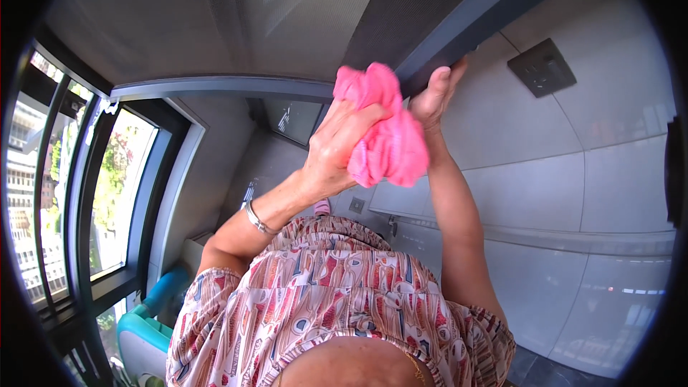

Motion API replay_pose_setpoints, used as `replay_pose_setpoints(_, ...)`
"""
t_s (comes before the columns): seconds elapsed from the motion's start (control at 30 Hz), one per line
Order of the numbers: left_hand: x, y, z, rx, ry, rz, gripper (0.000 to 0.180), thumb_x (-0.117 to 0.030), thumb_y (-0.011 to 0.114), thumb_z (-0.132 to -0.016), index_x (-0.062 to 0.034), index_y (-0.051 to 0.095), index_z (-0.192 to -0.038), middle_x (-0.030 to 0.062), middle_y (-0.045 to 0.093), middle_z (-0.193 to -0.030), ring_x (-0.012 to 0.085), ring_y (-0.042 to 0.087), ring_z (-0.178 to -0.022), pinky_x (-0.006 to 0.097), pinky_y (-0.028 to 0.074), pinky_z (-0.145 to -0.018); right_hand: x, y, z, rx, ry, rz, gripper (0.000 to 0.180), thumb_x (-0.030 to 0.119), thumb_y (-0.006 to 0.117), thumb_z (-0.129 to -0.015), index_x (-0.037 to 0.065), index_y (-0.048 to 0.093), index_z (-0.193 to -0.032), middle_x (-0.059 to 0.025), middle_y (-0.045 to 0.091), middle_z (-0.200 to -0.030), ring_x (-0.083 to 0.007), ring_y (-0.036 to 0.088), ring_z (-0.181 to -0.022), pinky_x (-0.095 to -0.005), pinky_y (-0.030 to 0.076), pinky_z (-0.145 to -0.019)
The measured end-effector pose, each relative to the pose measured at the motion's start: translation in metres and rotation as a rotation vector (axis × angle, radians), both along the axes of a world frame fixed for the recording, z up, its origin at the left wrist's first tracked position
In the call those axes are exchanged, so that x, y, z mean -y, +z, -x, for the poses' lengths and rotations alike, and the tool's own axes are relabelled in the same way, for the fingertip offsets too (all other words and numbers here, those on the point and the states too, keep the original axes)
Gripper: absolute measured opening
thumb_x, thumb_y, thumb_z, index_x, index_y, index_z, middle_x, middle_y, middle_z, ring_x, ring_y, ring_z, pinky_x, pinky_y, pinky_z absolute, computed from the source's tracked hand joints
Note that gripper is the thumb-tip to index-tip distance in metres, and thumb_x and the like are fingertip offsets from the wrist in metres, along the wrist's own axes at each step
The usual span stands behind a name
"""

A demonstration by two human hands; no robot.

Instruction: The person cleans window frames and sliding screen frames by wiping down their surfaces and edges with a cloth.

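Note:
My left hand (337, 147) is closed around a bunched pink cloth (393, 145) and presses it against the lower edge of a dark grey frame (469, 21) that slants across the upper middle. My right hand (436, 94) is just right of the cloth, its fingers hooked over the same frame edge and partly hidden behind it. A silver bracelet (256, 219) sits on my left wrist. Both forearms rise from my patterned top at the bottom of the view.
Pale grey tiled wall (573, 193) fills the right side, with a dark square socket plate (542, 66). A dark-framed window (107, 193) runs down the left. A teal and white object (143, 333) stands at the lower left.

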State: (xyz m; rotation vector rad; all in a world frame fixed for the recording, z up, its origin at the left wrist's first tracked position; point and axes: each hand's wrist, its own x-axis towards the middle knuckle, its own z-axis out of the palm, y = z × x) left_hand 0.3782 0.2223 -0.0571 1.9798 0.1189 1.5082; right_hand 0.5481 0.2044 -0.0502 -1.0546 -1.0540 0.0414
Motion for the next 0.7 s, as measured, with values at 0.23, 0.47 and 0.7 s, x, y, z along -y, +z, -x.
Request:
replay_pose_setpoints(0.23,0.002,0.017,-0.025,-0.070,0.029,-0.168,0.055,-0.011,0.076,-0.062,0.0010,0.053,-0.110,0.0216,0.054,-0.110,0.0415,0.049,-0.105,0.048,0.039,-0.091,0.019,0.004,0.021,-0.343,0.464,-0.074,0.065,0.045,0.051,-0.090,0.010,0.026,-0.138,-0.0072,0.042,-0.127,-0.0173,0.048,-0.108,-0.0330,0.041,-0.095)
replay_pose_setpoints(0.47,0.010,-0.025,-0.011,-0.227,0.037,0.002,0.046,-0.006,0.076,-0.063,-0.0005,0.057,-0.105,0.0188,0.058,-0.101,0.0378,0.055,-0.094,0.043,0.045,-0.084,0.007,-0.012,0.008,-0.061,0.059,0.103,0.066,0.056,0.042,-0.090,0.002,0.034,-0.128,-0.0096,0.045,-0.119,-0.0190,0.044,-0.105,-0.0340,0.036,-0.094)
replay_pose_setpoints(0.7,-0.002,0.020,-0.001,0.079,-0.026,-0.009,0.047,-0.006,0.075,-0.061,-0.0016,0.057,-0.104,0.0136,0.058,-0.091,0.0330,0.055,-0.079,0.038,0.046,-0.073,0.011,-0.018,0.000,-0.109,0.120,0.189,0.066,0.050,0.045,-0.092,0.005,0.028,-0.137,-0.0093,0.041,-0.129,-0.0208,0.043,-0.117,-0.0325,0.033,-0.100)
